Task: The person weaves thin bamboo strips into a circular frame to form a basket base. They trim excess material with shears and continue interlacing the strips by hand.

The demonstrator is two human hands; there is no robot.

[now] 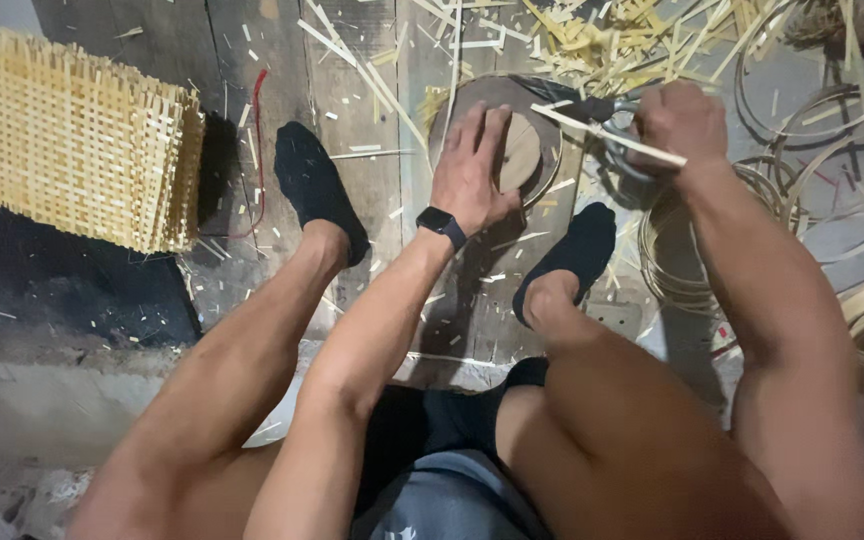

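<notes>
My left hand [472, 165] lies flat, fingers together, on a small round wooden disc [524, 150] that rests on a larger dark round board [542, 105] on the floor. A black watch sits on that wrist. My right hand [680, 120] grips dark-handled scissors [592, 108] at the board's right edge, together with a thin pale bamboo strip [607, 135] that crosses under the fingers. Both feet in black socks [317, 185] stand either side of the board.
A woven bamboo basket [77, 145] lies on its side at the far left. Loose bamboo strips and shavings [612, 40] litter the floor at the top. Coiled bamboo hoops [842, 150] lie to the right. A red cord [259, 130] runs beside the basket.
</notes>
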